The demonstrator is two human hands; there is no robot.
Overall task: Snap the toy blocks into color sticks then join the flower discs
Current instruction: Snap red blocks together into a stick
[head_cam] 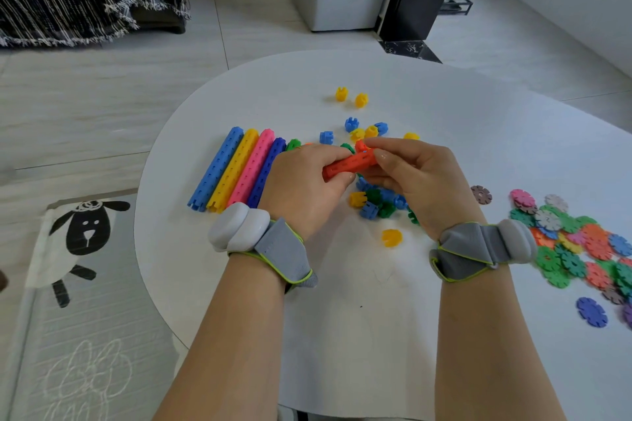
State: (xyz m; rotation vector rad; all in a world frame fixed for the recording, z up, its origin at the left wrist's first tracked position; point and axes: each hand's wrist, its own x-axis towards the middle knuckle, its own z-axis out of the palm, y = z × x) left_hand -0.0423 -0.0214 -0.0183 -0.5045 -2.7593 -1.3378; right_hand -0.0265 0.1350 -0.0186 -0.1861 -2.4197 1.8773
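An orange stick (349,165) of snapped blocks is held above the white table (342,335). My left hand (304,184) grips its near end. Its far end is pinched by my right hand (410,174), where a single orange block (360,146) sits at the tip. Finished sticks lie side by side to the left: light blue (216,169), yellow (233,171), pink (251,169) and dark blue (268,171), the last partly behind my left hand. Loose blue, yellow and green blocks (371,203) lie scattered under and beyond my hands. A heap of flower discs (578,246) covers the table's right side.
Two yellow blocks (350,96) sit farther back on the table. A lone yellow block (391,237) lies near my right wrist. A purple disc (591,312) and a brown disc (481,194) lie apart from the heap. A sheep-print mat (85,243) lies on the floor left.
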